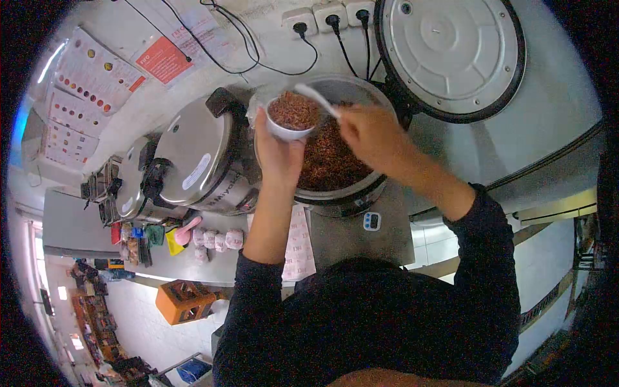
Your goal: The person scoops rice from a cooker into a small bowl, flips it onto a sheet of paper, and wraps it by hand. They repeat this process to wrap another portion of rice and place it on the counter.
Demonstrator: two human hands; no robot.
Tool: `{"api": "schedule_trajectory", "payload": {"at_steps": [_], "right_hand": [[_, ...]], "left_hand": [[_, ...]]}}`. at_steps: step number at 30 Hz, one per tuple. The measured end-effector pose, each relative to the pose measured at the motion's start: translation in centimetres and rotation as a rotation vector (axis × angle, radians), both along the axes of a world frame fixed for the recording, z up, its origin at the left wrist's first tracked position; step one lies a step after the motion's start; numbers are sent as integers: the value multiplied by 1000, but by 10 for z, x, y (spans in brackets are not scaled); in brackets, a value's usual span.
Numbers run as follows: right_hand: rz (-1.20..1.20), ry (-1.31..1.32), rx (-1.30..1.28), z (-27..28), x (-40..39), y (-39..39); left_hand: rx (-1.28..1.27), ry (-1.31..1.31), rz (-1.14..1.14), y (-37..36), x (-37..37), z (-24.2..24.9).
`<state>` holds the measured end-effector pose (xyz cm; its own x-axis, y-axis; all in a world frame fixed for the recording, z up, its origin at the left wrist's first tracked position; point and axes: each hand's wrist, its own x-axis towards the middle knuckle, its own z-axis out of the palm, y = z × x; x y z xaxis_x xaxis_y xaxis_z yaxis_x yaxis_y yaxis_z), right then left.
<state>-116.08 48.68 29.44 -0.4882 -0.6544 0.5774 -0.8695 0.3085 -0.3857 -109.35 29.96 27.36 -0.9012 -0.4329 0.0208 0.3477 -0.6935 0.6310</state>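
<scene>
My left hand (282,158) is closed around a small white bowl (288,134), holding it over the left rim of an open rice cooker (345,193). Reddish-brown cooked rice (292,109) heaps up in the bowl. In my right hand (374,138) is a white rice paddle (316,97), blurred by motion, its blade close to the top right of the bowl. More of the same rice (332,158) lies inside the cooker, partly hidden by my hands. The cooker's round lid (451,48) stands raised behind it on the right.
Two lidded cookers (196,155) (132,184) stand to the left. A small digital timer (371,221), printed paper (298,248), several wrapped bundles (219,240) and a pink ladle-like utensil (187,230) lie on the counter. Cords hang from wall sockets (300,22). An orange stool (184,301) is below.
</scene>
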Motion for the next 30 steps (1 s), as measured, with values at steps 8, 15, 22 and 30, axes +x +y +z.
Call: {"api": "schedule_trajectory", "payload": {"at_steps": [8,15,22,30], "right_hand": [[62,-122,261,2,44,-18],[-116,-7,344,33,8,-21],[96,92,401,35,10,-36],[50,-55,819,-54,-41,-88]], "left_hand": [[-229,-86,223,9,-3,-2],[-180,-140,184,-10,-4,-17],[-79,-116,206,-33,13,-10],[93,34,244,-69,88,6]]}}
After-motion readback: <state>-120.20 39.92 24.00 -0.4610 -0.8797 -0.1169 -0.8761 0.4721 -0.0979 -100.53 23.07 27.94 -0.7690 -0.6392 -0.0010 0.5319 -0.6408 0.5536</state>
